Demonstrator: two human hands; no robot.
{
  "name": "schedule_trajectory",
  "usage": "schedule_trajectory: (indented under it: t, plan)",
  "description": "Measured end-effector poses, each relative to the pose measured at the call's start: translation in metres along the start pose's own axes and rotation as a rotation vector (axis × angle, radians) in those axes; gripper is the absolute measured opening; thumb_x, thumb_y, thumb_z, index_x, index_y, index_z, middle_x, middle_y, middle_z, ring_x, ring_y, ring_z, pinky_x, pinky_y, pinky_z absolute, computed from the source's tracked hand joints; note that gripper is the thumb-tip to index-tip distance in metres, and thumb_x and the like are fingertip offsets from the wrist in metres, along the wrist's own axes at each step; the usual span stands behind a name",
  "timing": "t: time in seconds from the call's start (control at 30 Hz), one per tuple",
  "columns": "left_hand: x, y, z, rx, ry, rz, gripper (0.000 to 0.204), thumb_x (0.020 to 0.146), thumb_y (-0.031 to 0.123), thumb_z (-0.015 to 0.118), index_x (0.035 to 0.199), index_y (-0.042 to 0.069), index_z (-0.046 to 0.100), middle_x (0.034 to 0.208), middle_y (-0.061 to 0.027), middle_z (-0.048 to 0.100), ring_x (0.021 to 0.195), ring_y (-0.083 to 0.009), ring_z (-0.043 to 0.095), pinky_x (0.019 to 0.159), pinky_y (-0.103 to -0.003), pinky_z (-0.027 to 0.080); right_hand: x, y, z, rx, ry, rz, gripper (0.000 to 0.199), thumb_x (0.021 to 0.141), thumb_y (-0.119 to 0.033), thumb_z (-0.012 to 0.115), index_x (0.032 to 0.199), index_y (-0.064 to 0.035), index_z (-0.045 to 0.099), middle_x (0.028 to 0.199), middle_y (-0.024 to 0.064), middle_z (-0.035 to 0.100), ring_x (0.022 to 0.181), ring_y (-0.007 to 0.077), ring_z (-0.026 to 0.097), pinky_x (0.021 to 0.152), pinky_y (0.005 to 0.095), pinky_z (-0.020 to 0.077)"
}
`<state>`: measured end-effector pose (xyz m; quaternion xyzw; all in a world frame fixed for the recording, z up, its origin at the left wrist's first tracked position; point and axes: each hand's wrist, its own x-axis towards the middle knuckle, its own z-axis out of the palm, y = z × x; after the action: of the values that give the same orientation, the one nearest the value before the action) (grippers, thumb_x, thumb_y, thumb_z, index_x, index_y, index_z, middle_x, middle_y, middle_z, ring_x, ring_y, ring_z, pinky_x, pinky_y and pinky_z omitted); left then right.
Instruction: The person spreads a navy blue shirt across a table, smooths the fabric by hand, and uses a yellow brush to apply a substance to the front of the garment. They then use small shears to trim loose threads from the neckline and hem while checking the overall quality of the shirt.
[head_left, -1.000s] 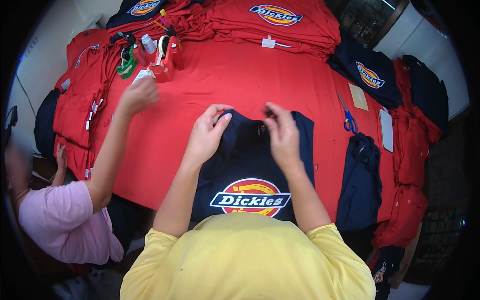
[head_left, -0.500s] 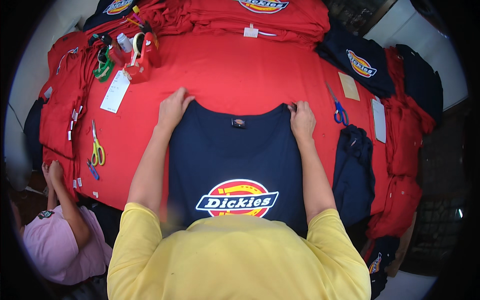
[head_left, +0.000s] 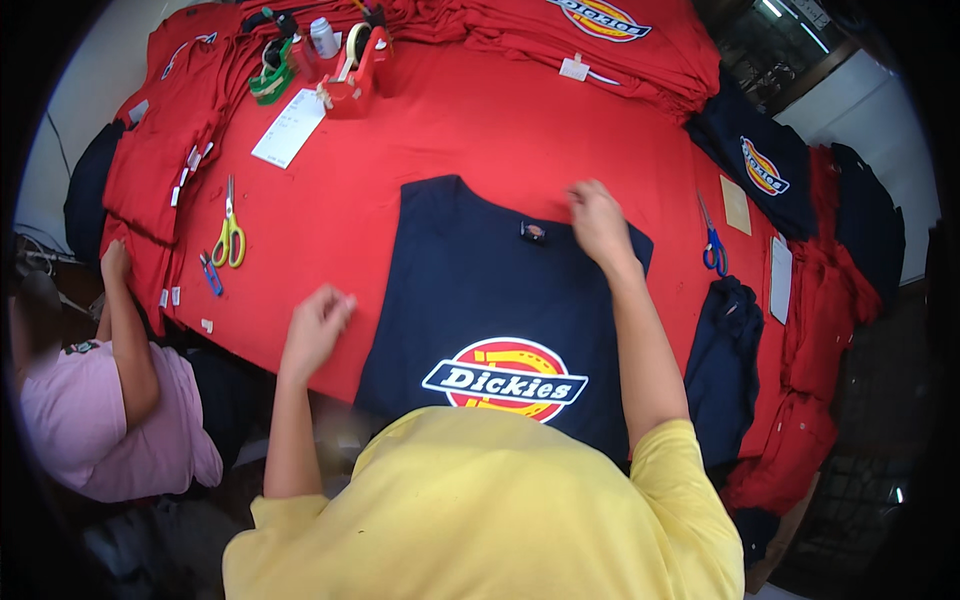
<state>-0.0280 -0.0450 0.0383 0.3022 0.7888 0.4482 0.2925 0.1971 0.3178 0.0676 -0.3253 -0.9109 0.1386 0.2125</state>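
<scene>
Navy t-shirt (head_left: pixel 500 300) lies flat at frame centre on the red-covered table (head_left: pixel 450 130), round red-and-yellow print toward the lower edge, small neck label near its top. Right hand (head_left: pixel 598 222) rests on the shirt's upper right, at the shoulder, fingers curled down onto the cloth; can't tell if it pinches fabric. Left hand (head_left: pixel 316 328) is off the shirt, just left of its edge over the red cover, fingers loosely curled, holding nothing. Yellow-handled scissors (head_left: pixel 230 235) lie at left of frame, well apart from the shirt. Blue-handled scissors (head_left: pixel 712 245) sit right of the right hand. Red tape dispenser (head_left: pixel 355 75) and white paper slip (head_left: pixel 288 128) are upper left. Another person in a pink top (head_left: pixel 110 420) is at lower left.
</scene>
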Motion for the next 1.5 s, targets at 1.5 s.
schedule_trajectory:
  t: [1.5]
  plan:
    - [-0.09,0.072,0.112,-0.809,-0.101,0.0,0.009,0.101,0.018,0.051,0.101,0.008,0.051,0.097,-0.0049,0.063,0.085,-0.0144,0.063,0.079,-0.031,0.053,-0.21,-0.096,-0.031,0.984,-0.244,0.235,0.018,0.09,-0.01,0.066,0.102,0.0018,0.072,0.088,0.001,0.056,0.083,0.0096,0.056,0.076,0.0245,0.0448]
